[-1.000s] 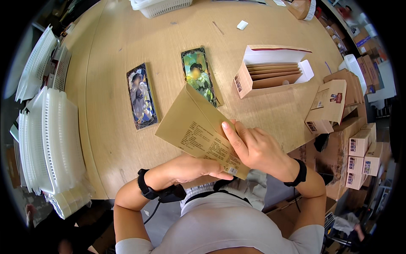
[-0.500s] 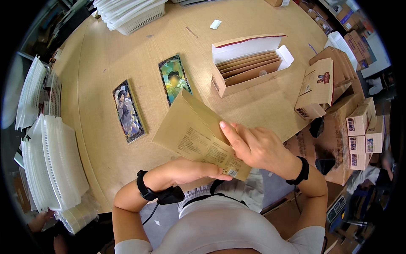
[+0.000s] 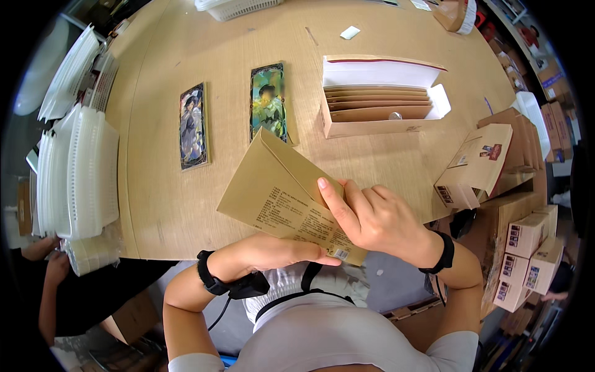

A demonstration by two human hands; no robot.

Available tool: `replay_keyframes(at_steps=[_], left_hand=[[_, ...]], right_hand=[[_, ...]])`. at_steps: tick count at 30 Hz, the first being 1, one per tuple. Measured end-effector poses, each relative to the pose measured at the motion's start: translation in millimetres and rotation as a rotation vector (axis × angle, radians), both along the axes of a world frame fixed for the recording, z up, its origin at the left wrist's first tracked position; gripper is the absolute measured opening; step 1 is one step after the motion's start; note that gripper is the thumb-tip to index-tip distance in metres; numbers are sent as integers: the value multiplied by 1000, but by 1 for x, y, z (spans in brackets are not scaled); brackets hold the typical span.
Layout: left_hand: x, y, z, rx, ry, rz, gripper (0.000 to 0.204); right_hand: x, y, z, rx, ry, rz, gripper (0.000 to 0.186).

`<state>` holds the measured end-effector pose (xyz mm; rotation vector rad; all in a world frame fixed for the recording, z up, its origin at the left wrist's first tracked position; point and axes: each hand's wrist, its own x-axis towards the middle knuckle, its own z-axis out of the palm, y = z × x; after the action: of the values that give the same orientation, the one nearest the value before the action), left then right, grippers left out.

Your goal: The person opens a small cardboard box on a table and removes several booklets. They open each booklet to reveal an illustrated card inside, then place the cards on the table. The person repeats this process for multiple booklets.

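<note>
A tan paper envelope (image 3: 263,201) with dark print and a barcode is tilted in front of me, its flap edge running along the upper side. My left hand (image 3: 282,251) grips its lower edge, thumb on top and the other fingers hidden beneath. My right hand (image 3: 375,217) lies over the right side, index finger stretched along the flap edge; its thumb is out of sight. Beyond the envelope, a stack of picture cards with a green illustration (image 3: 268,102) lies on the table. Left of it is a second card stack, with a dark-haired figure (image 3: 194,127).
An open carton (image 3: 365,129) holding several brown envelopes stands at the far right. Another opened carton (image 3: 471,161) sits at the table's right edge, above small stacked boxes (image 3: 527,235). White plastic baskets (image 3: 80,173) are stacked at left. Another person's hand (image 3: 57,268) shows at lower left.
My view has shifted, so the table things appear higher and somewhat to the right. Both hands and the envelope hold nearly the same pose.
</note>
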<state>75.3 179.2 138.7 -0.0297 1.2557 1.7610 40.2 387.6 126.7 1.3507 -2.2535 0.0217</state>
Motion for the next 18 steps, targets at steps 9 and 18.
replay_keyframes(at_steps=[9,18], left_hand=[[21,-7,6,43,-95,155,20],[13,-41,14,47,-154,23,27]], right_hand=[[1,-14,-3,-47,-17,80,55],[15,-39,6,-22,-96,32,57]])
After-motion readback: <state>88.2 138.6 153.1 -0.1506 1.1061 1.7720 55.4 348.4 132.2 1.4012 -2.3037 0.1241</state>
